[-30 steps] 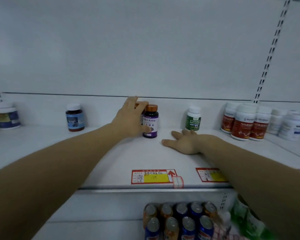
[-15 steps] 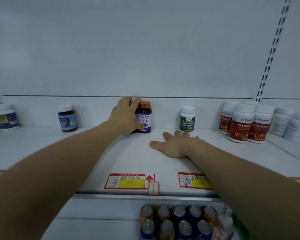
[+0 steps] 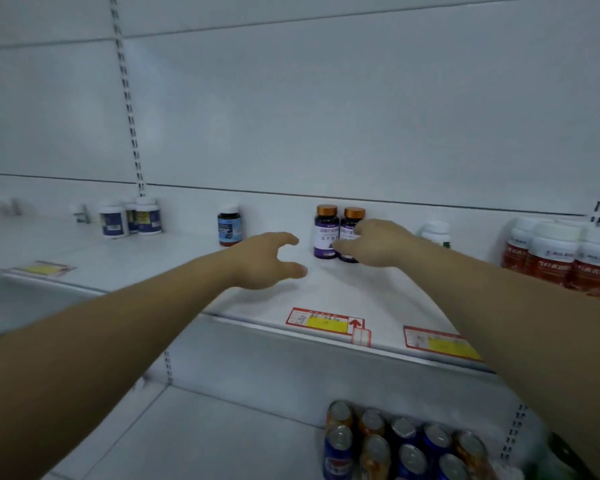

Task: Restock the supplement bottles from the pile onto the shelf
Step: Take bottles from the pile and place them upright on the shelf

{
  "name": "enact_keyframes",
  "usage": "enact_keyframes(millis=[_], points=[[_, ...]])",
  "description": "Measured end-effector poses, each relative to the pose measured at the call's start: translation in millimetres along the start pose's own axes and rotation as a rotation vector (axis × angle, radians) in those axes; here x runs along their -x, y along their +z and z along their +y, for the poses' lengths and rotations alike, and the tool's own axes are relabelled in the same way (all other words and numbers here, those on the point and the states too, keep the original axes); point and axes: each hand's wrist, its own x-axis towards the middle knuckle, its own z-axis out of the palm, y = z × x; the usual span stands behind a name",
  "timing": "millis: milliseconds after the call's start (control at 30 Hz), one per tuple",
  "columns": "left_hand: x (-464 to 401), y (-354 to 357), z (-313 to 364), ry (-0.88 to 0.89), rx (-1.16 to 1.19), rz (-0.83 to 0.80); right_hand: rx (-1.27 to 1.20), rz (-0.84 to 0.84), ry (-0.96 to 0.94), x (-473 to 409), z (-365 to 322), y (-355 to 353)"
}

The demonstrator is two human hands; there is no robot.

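Note:
Two purple supplement bottles with orange caps stand side by side at the back of the white shelf [image 3: 153, 258]: the left bottle [image 3: 325, 233] and the right bottle [image 3: 353, 216]. My right hand [image 3: 378, 242] grips the right bottle, with the thumb at its shoulder and the fingers across its front. My left hand [image 3: 267, 259] hovers just left of the pair. Its thumb and fingers are spread in a loose C and it holds nothing.
Along the shelf stand a dark bottle with a blue label [image 3: 229, 228], white bottles with navy labels [image 3: 129, 220], a green-labelled white bottle [image 3: 437, 232] behind my right wrist, and red-labelled white bottles [image 3: 555, 261]. Price tags [image 3: 326, 322] line the edge. Drink cans [image 3: 395, 445] fill the shelf below.
My left hand let go of the purple bottle and drew back to the left. My right hand rose off the shelf and took hold of the right purple bottle. The view swung left.

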Motion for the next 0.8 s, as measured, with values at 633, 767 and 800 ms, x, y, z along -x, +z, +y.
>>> enact_keyframes(millis=[633,767,800], points=[[277.0,-117.3,-339.6,-0.411,-0.064,0.012,-0.201,-0.054,-0.628,18.1,-495.6,113.9],[322.4,-121.3,-421.6,-0.512,-0.012,-0.022,-0.217,-0.153,-0.727,26.6,-591.0,149.8],[330.2,-121.7,-440.6,-0.547,0.012,-0.025,-0.209,-0.177,-0.742,26.4,-611.6,160.1]])
